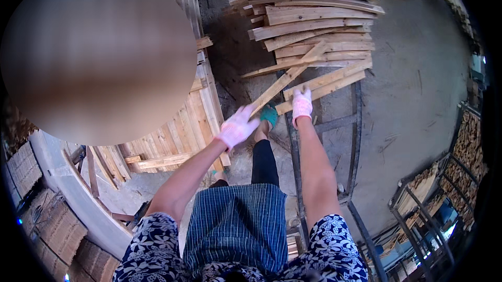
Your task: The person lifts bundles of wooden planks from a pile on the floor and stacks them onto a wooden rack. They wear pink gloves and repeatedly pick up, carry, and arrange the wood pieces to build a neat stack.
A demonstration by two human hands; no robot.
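My left hand (239, 128), in a pale pink-white work glove, has its fingers spread at the near end of a slanted wooden plank (287, 81). Its fingertips meet or nearly meet that end. My right hand (301, 105), gloved alike, has its fingers bent over the near end of another wooden plank (329, 77). A further plank (327, 91) lies alongside, just below it. Beyond both hands spreads a stack of pale planks (319, 31), lying roughly crosswise with uneven ends. The slanted plank rests across the stack's near part.
On the left stands a large pile of planks (196, 122), partly covered by a round blurred patch. A dark metal frame (357, 135) is under the near planks and runs toward me. Metal racks holding wood (465, 156) stand at right. My green shoe (269, 117) is between my hands.
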